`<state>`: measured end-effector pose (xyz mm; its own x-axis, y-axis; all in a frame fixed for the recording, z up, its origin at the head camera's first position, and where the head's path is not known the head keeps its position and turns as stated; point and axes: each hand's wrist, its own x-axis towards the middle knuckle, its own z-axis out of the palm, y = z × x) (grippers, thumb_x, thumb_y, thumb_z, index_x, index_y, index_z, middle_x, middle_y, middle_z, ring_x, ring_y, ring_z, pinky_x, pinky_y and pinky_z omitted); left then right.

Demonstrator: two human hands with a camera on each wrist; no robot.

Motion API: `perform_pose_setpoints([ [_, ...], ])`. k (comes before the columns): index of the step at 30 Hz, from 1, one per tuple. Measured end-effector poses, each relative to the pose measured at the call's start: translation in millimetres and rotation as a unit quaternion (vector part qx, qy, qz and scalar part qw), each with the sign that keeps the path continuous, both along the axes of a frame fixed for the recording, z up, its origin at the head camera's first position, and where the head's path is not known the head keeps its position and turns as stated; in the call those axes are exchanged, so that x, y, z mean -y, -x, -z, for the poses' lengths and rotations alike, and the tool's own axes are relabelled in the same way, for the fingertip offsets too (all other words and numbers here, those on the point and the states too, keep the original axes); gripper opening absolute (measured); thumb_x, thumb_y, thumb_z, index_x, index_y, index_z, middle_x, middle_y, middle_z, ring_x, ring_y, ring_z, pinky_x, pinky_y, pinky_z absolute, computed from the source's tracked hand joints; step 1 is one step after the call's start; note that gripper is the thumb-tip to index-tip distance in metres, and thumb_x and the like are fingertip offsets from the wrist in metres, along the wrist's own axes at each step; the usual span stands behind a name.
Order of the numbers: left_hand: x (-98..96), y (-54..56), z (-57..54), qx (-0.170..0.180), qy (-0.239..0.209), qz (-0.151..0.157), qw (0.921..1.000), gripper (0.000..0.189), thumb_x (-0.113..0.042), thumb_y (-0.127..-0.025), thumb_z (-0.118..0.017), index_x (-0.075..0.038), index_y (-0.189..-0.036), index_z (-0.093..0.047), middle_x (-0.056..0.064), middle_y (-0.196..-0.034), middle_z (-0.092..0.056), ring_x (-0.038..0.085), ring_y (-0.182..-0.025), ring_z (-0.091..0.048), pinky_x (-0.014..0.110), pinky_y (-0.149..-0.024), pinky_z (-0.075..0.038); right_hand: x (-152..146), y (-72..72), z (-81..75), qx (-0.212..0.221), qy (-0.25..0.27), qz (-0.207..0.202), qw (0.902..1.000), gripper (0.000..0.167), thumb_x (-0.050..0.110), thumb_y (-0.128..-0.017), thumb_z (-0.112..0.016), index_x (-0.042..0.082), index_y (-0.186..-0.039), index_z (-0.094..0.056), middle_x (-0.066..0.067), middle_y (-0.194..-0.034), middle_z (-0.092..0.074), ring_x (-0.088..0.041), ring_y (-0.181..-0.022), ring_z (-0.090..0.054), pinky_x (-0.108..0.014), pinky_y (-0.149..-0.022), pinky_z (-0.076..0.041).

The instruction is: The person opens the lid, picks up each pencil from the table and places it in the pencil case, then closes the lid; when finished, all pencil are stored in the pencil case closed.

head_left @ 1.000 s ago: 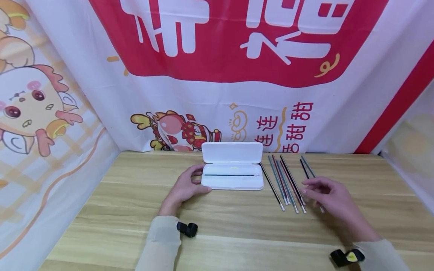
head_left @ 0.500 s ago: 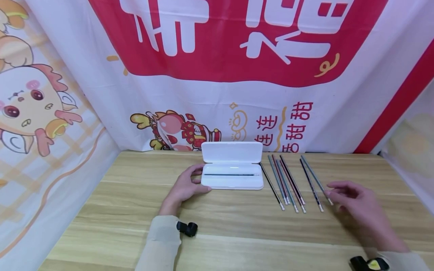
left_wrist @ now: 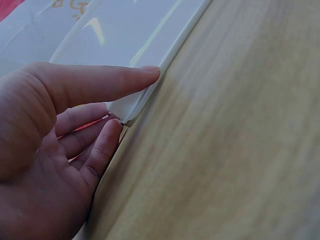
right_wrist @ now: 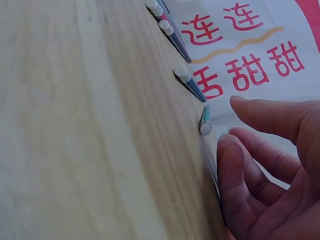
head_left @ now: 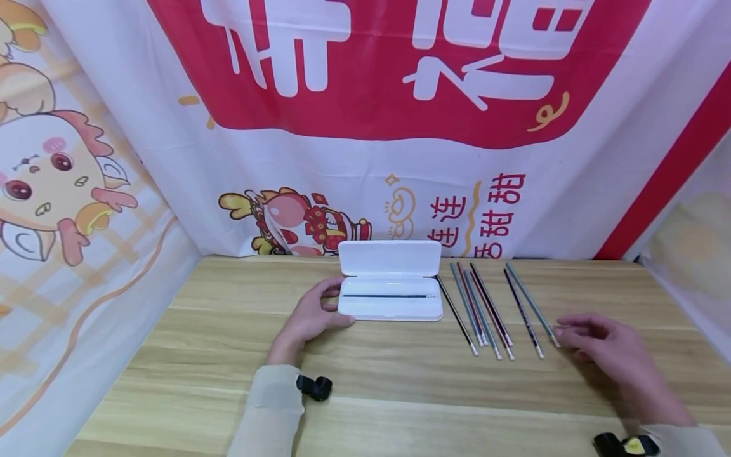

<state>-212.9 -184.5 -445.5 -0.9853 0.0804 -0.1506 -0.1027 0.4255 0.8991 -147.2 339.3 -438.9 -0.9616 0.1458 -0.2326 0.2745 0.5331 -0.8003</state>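
Note:
A white pencil case [head_left: 390,311] lies with its lid [head_left: 390,258] raised, one dark pencil [head_left: 388,296] lengthwise inside. My left hand [head_left: 313,312] holds its left end; in the left wrist view the thumb [left_wrist: 112,85] lies on the case's rim and the fingers are at the corner. My right hand [head_left: 605,343] is beside the eraser end of the outermost blue-green pencil [head_left: 533,304]. In the right wrist view that hand's thumb and fingers stand apart, the pencil end [right_wrist: 205,125] just off the fingertips. A dark pencil [head_left: 524,314] lies left of it.
Several pencils [head_left: 483,311] lie side by side right of the case, eraser ends toward me. A black pencil [head_left: 457,315] lies nearest the case. The wooden table [head_left: 400,387] meets a printed cloth [head_left: 365,165] at the back.
My right hand has moved right and toward me, from over the two outer pencils to beside the outermost one's eraser end. The left hand and case have stayed put.

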Motion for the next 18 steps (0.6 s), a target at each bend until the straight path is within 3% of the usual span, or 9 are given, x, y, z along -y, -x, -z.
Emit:
perform_pose_setpoints([
  [6, 0.3, 0.3, 0.4, 0.000, -0.002, 0.000, 1.0000, 0.084, -0.012, -0.084, -0.093, -0.019, -0.157, -0.053, 0.013, -0.155, -0.058, 0.034, -0.131, -0.066, 0.050, -0.113, -0.056, 0.5, 1.8, 1.6, 0.008, -0.006, -0.009, 0.9999, 0.068, 0.044, -0.098, -0.079, -0.003, -0.145, -0.061, 0.016, -0.103, -0.074, 0.003, -0.087, -0.067, -0.024, -0.075, -0.062],
  [13, 0.5, 1.1, 1.4, 0.003, -0.003, 0.000, 1.0000, 0.083, -0.012, -0.084, -0.093, -0.020, -0.157, -0.053, 0.013, -0.156, -0.058, 0.034, -0.132, -0.066, 0.051, -0.114, -0.055, 1.9, 3.3, 1.9, 0.022, -0.044, -0.015, 0.9987, 0.067, 0.049, -0.097, -0.079, 0.002, -0.143, -0.064, -0.007, -0.121, -0.075, -0.005, -0.089, -0.064, -0.025, -0.073, -0.059],
  [18, 0.2, 1.0, 1.0, 0.003, -0.005, 0.002, 1.0000, 0.083, -0.011, -0.084, -0.093, -0.020, -0.157, -0.054, 0.013, -0.156, -0.058, 0.035, -0.132, -0.066, 0.051, -0.113, -0.056, 4.1, 1.4, 0.0, 0.024, -0.068, -0.026, 0.9971, 0.070, 0.056, -0.095, -0.078, 0.005, -0.142, -0.065, -0.005, -0.120, -0.074, -0.010, -0.089, -0.061, -0.026, -0.070, -0.054],
])
